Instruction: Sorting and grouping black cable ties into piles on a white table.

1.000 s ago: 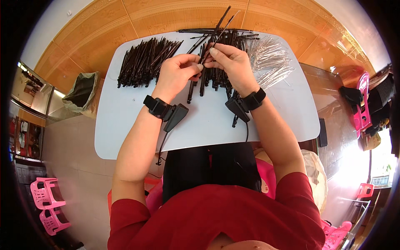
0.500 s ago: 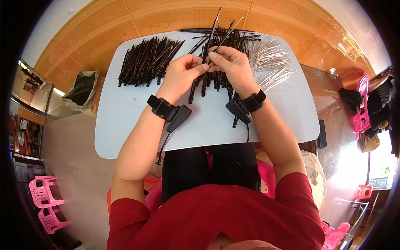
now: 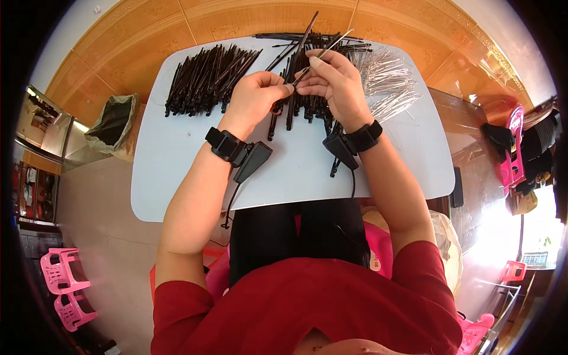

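Observation:
My left hand (image 3: 255,99) and my right hand (image 3: 331,83) meet above the middle of a pale table (image 3: 177,171). Together they pinch a long black stick (image 3: 305,32) that points away from me, and a thin silver rod (image 3: 329,47) runs beside it from my right fingers. Under my hands lies a heap of loose black sticks (image 3: 302,103). A second, tidier pile of black sticks (image 3: 204,77) lies at the far left. A fan of thin silver rods (image 3: 387,83) lies at the far right. Each wrist carries a black band with a small device.
A grey-green bag (image 3: 112,121) stands on the floor left of the table. Pink plastic stools (image 3: 62,284) sit at the lower left, and a pink chair (image 3: 512,148) is at the right. Orange tiled floor lies beyond the table's far edge.
My hands have shifted slightly. The black stick and the silver rod now stand more upright and reach farther past the table's far edge.

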A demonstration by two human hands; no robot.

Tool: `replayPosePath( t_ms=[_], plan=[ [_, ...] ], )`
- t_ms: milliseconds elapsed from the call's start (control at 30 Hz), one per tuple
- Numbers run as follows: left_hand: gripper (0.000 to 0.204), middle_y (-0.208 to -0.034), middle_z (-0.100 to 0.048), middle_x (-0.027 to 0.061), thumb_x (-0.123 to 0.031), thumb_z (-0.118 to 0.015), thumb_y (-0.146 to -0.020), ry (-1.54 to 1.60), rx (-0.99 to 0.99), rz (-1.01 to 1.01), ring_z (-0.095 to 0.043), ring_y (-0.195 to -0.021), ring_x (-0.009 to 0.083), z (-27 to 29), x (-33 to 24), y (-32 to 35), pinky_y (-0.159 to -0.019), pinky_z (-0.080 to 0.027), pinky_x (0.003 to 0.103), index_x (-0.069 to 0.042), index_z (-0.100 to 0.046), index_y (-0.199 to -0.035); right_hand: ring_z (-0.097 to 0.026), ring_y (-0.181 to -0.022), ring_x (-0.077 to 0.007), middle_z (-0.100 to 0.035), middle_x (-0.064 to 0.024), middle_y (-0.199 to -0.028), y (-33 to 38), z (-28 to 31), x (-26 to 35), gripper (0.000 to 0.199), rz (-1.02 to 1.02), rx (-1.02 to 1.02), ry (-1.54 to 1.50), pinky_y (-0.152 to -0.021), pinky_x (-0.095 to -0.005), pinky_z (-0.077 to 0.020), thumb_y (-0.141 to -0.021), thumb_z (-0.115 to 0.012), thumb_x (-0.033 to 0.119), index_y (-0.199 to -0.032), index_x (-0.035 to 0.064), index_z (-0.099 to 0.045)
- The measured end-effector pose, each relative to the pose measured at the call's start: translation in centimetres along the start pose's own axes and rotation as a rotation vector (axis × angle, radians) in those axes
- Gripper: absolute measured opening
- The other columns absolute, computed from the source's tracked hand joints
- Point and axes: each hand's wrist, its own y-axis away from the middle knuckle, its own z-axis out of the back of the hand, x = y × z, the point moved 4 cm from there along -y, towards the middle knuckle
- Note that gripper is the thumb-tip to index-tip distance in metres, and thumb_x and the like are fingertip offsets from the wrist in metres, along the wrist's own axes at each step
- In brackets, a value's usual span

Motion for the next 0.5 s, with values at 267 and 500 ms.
replayPosePath(
  t_ms=[267,500],
  plan=[
    [0.019,-0.071,-0.06,-0.0009,-0.017,-0.075,-0.081,0.026,-0.006,0.105,-0.052,-0.063,0.0087,0.3,0.8,-0.2,-0.054,-0.043,0.025,-0.001,-0.064,-0.08,-0.067,-0.078,-0.0146,-0.068,-0.0122,-0.092,0.0,0.1,0.1,0.018,0.096,-0.091,0.129,-0.072,-0.026,-0.0584,-0.095,-0.062,0.012,-0.103,-0.0045,-0.058],
    [0.022,-0.07,-0.063,-0.0003,-0.02,-0.075,-0.082,-0.304,-0.06,-0.008,-0.054,-0.062,0.0082,0.5,1.6,-1.0,-0.054,-0.043,0.025,0.0,-0.066,-0.079,-0.066,-0.078,-0.0142,-0.068,-0.0122,-0.093,-0.2,0.0,-0.2,0.02,0.107,-0.102,0.227,-0.072,-0.0258,-0.0583,-0.095,-0.061,0.013,-0.104,-0.0046,-0.058]
  ],
)
